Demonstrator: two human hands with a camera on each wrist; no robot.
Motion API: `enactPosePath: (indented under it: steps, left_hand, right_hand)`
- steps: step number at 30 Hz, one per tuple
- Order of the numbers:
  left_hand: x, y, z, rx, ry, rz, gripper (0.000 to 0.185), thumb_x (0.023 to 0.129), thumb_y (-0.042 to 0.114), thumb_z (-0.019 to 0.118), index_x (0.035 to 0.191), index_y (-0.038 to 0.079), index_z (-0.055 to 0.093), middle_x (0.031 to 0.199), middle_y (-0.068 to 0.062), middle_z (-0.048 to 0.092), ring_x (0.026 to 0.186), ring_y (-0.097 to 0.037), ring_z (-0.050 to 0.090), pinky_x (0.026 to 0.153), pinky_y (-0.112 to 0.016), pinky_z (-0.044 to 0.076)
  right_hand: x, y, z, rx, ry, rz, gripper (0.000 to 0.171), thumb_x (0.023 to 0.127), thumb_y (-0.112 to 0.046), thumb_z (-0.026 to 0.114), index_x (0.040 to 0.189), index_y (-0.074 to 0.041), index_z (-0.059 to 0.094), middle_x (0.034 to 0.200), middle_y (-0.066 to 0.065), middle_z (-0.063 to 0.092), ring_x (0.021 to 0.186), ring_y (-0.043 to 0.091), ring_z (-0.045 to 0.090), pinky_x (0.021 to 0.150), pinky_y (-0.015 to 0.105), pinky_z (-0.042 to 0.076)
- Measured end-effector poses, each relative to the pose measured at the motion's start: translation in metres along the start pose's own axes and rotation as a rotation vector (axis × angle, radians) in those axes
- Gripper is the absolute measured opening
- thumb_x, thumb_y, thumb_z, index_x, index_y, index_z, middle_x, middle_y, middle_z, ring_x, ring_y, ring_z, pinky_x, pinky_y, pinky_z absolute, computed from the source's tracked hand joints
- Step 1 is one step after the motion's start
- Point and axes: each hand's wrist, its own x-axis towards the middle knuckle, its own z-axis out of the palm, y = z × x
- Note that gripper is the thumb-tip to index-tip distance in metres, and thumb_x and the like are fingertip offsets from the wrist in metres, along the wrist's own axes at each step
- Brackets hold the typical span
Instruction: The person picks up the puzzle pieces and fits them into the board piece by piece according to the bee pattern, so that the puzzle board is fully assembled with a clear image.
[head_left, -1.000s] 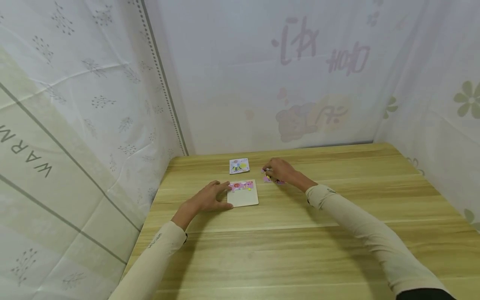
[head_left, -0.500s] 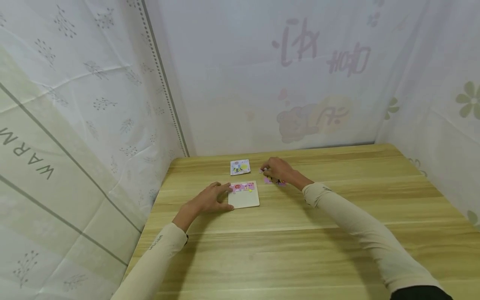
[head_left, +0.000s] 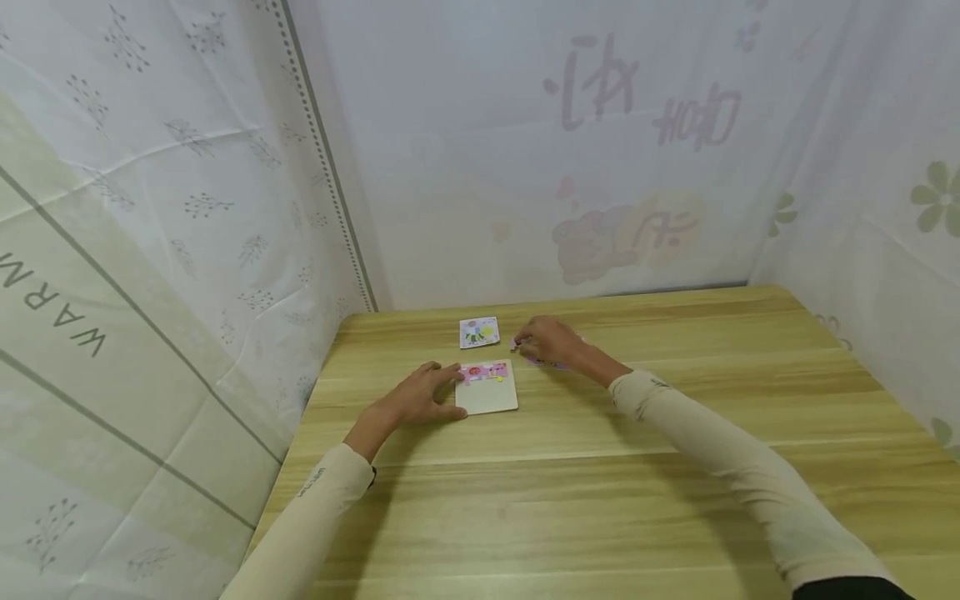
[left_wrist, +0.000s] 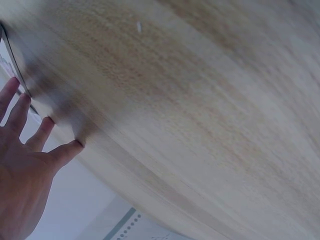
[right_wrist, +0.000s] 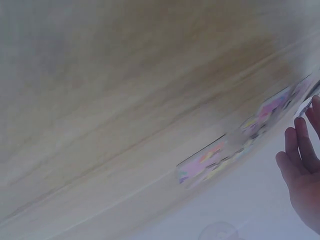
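A white puzzle board (head_left: 489,395) lies on the wooden table (head_left: 570,500), with a row of pink pieces (head_left: 483,372) fitted along its far edge. My left hand (head_left: 422,398) rests flat against the board's left edge, fingers (left_wrist: 30,131) spread. My right hand (head_left: 546,338) hovers just right of the board and pinches a small pink puzzle piece (head_left: 516,343) at its fingertips. Loose pink pieces (head_left: 553,361) lie beneath that hand. In the blurred right wrist view the loose pieces (right_wrist: 210,161) show as a pink streak beside my fingers (right_wrist: 299,150).
A small picture card (head_left: 478,332) lies beyond the board, near the back wall. White printed cloth (head_left: 187,250) walls the table at the left, back and right. The bare wood (left_wrist: 200,100) stretches toward me.
My right hand has lifted off the loose pieces and shifted a little left toward the board, with a piece at its fingertips. The left hand and board have stayed put.
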Motion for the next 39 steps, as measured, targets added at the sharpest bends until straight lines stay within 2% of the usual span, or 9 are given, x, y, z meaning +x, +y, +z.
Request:
enactPosePath:
  steps: [3, 9, 13, 16, 22, 27, 34, 39]
  left_hand:
    - [0.001, -0.002, 0.000, 0.004, 0.002, -0.006, 0.081, 0.091, 0.056, 0.075, 0.157, 0.016, 0.048, 0.164, -0.008, 0.040, 0.151, -0.040, 0.030, 0.119, -0.060, 0.030]
    - [0.001, -0.005, -0.002, 0.002, 0.013, -0.010, 0.083, 0.091, 0.057, 0.075, 0.157, 0.015, 0.047, 0.160, -0.014, 0.045, 0.149, -0.041, 0.033, 0.117, -0.061, 0.033]
    - [0.000, -0.006, -0.004, 0.002, 0.013, -0.011, 0.084, 0.091, 0.057, 0.075, 0.157, 0.014, 0.047, 0.158, -0.016, 0.046, 0.149, -0.041, 0.034, 0.117, -0.061, 0.033]
    - [0.000, -0.006, -0.004, 0.004, 0.018, -0.005, 0.084, 0.091, 0.057, 0.075, 0.156, 0.012, 0.048, 0.157, -0.018, 0.047, 0.147, -0.042, 0.036, 0.116, -0.061, 0.035]
    - [0.000, -0.004, -0.003, 0.001, 0.013, -0.013, 0.084, 0.091, 0.057, 0.075, 0.157, 0.014, 0.047, 0.158, -0.018, 0.046, 0.149, -0.041, 0.034, 0.117, -0.060, 0.034]
    - [0.001, -0.004, -0.002, -0.010, 0.020, -0.012, 0.084, 0.090, 0.055, 0.077, 0.157, 0.013, 0.048, 0.157, -0.019, 0.047, 0.149, -0.042, 0.034, 0.117, -0.061, 0.034]
    - [0.003, -0.004, 0.000, -0.003, 0.015, -0.012, 0.089, 0.089, 0.059, 0.076, 0.159, 0.013, 0.044, 0.156, -0.021, 0.046, 0.148, -0.040, 0.036, 0.117, -0.058, 0.035]
    - [0.003, -0.002, 0.000, -0.008, 0.018, -0.009, 0.089, 0.089, 0.058, 0.077, 0.159, 0.013, 0.044, 0.156, -0.022, 0.046, 0.148, -0.041, 0.036, 0.116, -0.059, 0.035]
  right_hand:
    - [-0.002, -0.010, 0.003, 0.005, 0.010, -0.063, 0.018, 0.100, -0.012, 0.071, 0.115, -0.006, 0.080, 0.114, 0.008, 0.076, 0.114, 0.028, 0.066, 0.093, 0.043, 0.057]
    - [0.000, -0.037, 0.009, 0.044, -0.011, -0.083, 0.017, 0.101, -0.014, 0.070, 0.114, -0.010, 0.081, 0.116, 0.007, 0.073, 0.111, 0.024, 0.065, 0.091, 0.041, 0.056]
    - [0.005, -0.051, 0.014, 0.003, -0.041, -0.097, 0.018, 0.101, -0.020, 0.071, 0.115, -0.014, 0.080, 0.121, 0.007, 0.072, 0.115, 0.023, 0.064, 0.094, 0.041, 0.055]
    - [0.006, -0.059, 0.019, -0.019, -0.055, -0.120, 0.019, 0.101, -0.019, 0.071, 0.117, -0.013, 0.080, 0.124, 0.007, 0.072, 0.119, 0.025, 0.064, 0.099, 0.040, 0.054]
    - [0.007, -0.070, 0.025, -0.018, -0.058, -0.175, 0.018, 0.100, -0.013, 0.071, 0.115, -0.011, 0.081, 0.114, 0.005, 0.074, 0.109, 0.022, 0.065, 0.093, 0.037, 0.056]
    - [0.007, -0.077, 0.030, -0.057, -0.071, -0.196, 0.018, 0.099, -0.017, 0.072, 0.115, -0.015, 0.081, 0.111, 0.002, 0.074, 0.104, 0.019, 0.065, 0.087, 0.034, 0.056]
    - [0.007, -0.085, 0.037, -0.111, -0.100, -0.214, 0.019, 0.102, -0.022, 0.069, 0.117, -0.018, 0.081, 0.115, 0.001, 0.074, 0.108, 0.017, 0.065, 0.094, 0.033, 0.054]
    - [0.006, -0.091, 0.037, -0.116, -0.087, -0.247, 0.019, 0.101, -0.019, 0.071, 0.116, -0.015, 0.081, 0.114, 0.005, 0.073, 0.107, 0.020, 0.065, 0.093, 0.037, 0.055]
